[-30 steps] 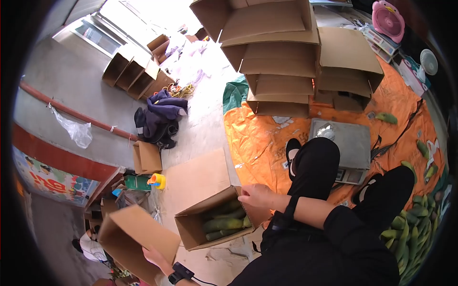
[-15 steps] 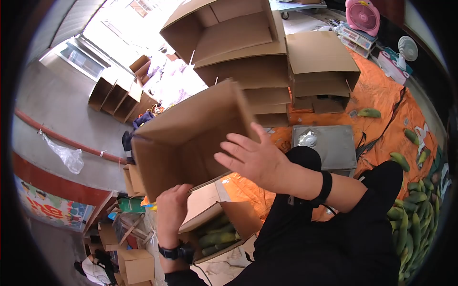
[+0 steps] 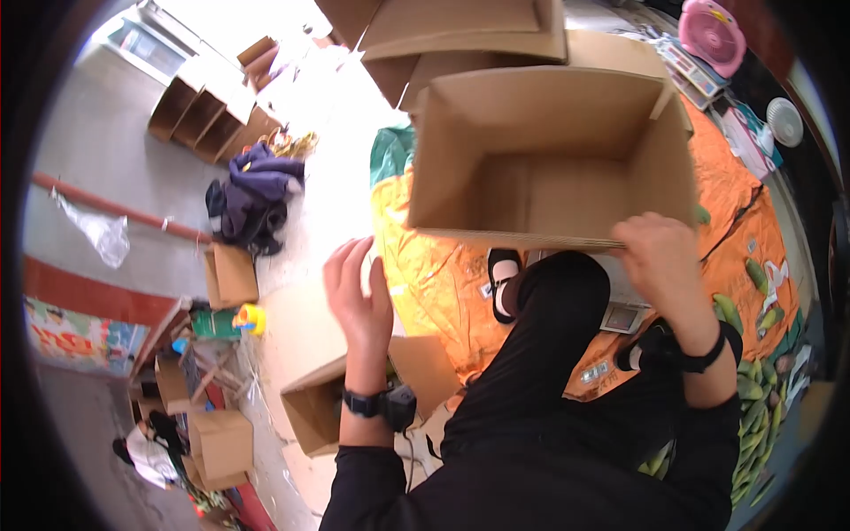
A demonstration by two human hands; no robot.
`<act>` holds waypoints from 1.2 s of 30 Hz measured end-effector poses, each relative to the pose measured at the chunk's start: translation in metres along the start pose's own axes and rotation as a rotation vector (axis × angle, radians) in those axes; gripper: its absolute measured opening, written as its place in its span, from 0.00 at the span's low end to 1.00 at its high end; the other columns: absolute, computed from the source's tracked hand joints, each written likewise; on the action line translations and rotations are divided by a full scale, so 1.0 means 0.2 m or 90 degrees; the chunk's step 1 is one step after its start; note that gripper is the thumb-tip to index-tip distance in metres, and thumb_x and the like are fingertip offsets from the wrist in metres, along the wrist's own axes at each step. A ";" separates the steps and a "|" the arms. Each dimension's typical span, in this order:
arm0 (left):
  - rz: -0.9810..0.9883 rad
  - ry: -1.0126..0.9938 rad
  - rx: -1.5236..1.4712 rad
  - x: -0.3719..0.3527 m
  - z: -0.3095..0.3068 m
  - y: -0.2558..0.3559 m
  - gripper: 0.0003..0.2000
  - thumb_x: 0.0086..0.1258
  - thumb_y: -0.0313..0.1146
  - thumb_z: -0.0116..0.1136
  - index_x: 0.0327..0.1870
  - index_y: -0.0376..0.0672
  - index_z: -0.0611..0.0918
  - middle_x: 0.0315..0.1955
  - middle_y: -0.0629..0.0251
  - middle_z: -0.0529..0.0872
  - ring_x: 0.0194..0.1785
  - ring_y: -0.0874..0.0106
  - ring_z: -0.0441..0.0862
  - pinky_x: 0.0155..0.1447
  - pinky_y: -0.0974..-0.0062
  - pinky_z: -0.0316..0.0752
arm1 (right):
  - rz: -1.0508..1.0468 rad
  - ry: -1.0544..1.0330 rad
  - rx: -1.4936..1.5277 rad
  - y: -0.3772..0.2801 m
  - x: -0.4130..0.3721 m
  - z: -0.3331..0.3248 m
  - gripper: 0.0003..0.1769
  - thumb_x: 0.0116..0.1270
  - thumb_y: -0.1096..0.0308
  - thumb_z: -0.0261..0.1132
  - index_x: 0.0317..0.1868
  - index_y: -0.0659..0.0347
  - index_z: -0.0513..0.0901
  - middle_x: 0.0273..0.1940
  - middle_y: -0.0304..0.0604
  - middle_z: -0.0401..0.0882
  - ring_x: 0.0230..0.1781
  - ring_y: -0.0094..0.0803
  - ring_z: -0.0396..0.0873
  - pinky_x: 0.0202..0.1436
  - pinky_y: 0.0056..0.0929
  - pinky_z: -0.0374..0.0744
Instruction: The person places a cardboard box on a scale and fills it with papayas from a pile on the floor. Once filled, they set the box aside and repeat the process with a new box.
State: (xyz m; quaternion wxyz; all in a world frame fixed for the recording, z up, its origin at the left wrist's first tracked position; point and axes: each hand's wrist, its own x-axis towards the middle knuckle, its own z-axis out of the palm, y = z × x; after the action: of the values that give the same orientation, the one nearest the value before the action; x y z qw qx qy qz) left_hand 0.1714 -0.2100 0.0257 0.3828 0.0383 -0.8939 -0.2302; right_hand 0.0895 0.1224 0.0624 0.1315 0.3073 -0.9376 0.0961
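Observation:
An open, empty cardboard box (image 3: 567, 190) hangs in front of me, its opening towards me. My right hand (image 3: 660, 261) grips the near rim at its right corner, fingers wrapped over the edge. My left hand (image 3: 359, 296) is off the box, raised to its left with fingers apart and nothing in them. Below my left hand stands another open carton (image 3: 429, 376); my forearm hides most of its inside. Partly covered by the held box and my knee is a grey metal platform (image 3: 624, 288).
Stacked cartons (image 3: 465, 31) stand behind the held box. An orange tarp (image 3: 434, 292) covers the floor; long green vegetables (image 3: 753, 411) are heaped at right. Dark clothing (image 3: 252, 199) lies by the left wall. A pink fan (image 3: 711, 35) stands far right. A person (image 3: 150, 456) is at lower left.
The box has swung rightwards and levelled out. My left hand has let go of its rim, while my right hand, open before, now grips it. The view has shifted too.

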 end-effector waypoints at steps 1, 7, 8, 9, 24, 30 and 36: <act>-0.051 -0.050 0.020 -0.06 0.08 -0.11 0.13 0.60 0.22 0.60 0.47 0.37 0.81 0.42 0.55 0.81 0.50 0.57 0.77 0.56 0.64 0.70 | 0.019 0.006 -0.005 0.04 -0.02 0.00 0.06 0.51 0.67 0.67 0.27 0.57 0.78 0.27 0.41 0.77 0.34 0.39 0.78 0.37 0.37 0.75; -0.352 -0.735 0.338 -0.57 0.59 -0.68 0.22 0.62 0.45 0.62 0.56 0.48 0.78 0.52 0.58 0.82 0.57 0.60 0.78 0.60 0.39 0.64 | 0.154 0.000 0.051 0.18 -0.22 -0.06 0.08 0.51 0.72 0.66 0.32 0.62 0.77 0.29 0.47 0.77 0.34 0.45 0.77 0.37 0.39 0.73; -0.363 -0.739 0.337 -0.57 0.63 -0.72 0.22 0.62 0.45 0.62 0.56 0.48 0.78 0.52 0.58 0.82 0.57 0.60 0.78 0.60 0.39 0.64 | 0.148 -0.010 0.053 0.19 -0.25 -0.06 0.08 0.51 0.72 0.66 0.32 0.62 0.77 0.29 0.47 0.77 0.34 0.45 0.77 0.37 0.39 0.73; -0.416 -0.833 0.390 -0.56 0.70 -0.78 0.21 0.63 0.44 0.61 0.56 0.49 0.79 0.54 0.60 0.81 0.59 0.61 0.77 0.62 0.38 0.61 | 0.187 -0.011 0.062 0.20 -0.28 -0.06 0.07 0.52 0.73 0.65 0.33 0.63 0.78 0.30 0.48 0.77 0.34 0.46 0.77 0.37 0.38 0.73; -0.366 -1.401 0.508 -1.00 0.56 -0.95 0.21 0.64 0.48 0.58 0.57 0.53 0.80 0.57 0.66 0.80 0.58 0.58 0.78 0.57 0.44 0.72 | 0.358 -0.156 0.123 0.33 -0.49 0.18 0.11 0.54 0.72 0.65 0.38 0.66 0.78 0.30 0.53 0.76 0.29 0.46 0.77 0.35 0.35 0.72; -0.205 -1.188 0.489 -1.31 0.26 -0.50 0.17 0.59 0.35 0.64 0.51 0.49 0.83 0.54 0.65 0.82 0.57 0.57 0.78 0.51 0.26 0.65 | 0.372 -0.120 0.223 0.40 -0.54 0.22 0.11 0.55 0.73 0.65 0.39 0.67 0.78 0.30 0.54 0.77 0.30 0.45 0.77 0.35 0.34 0.73; -0.388 -1.154 0.358 -1.80 -0.11 -0.37 0.17 0.70 0.37 0.47 0.57 0.50 0.79 0.55 0.59 0.80 0.63 0.56 0.71 0.52 0.18 0.50 | 0.332 -0.120 0.205 0.43 -0.57 0.25 0.11 0.55 0.74 0.65 0.40 0.67 0.78 0.30 0.53 0.77 0.29 0.43 0.77 0.35 0.32 0.73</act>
State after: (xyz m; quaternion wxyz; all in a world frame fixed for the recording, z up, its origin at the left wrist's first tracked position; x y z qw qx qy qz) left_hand 0.4326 -0.1959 -0.2332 -0.5429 0.1649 -0.8225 -0.0410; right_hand 0.1161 0.2405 -0.0275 -0.0353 0.0812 -0.9655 0.2449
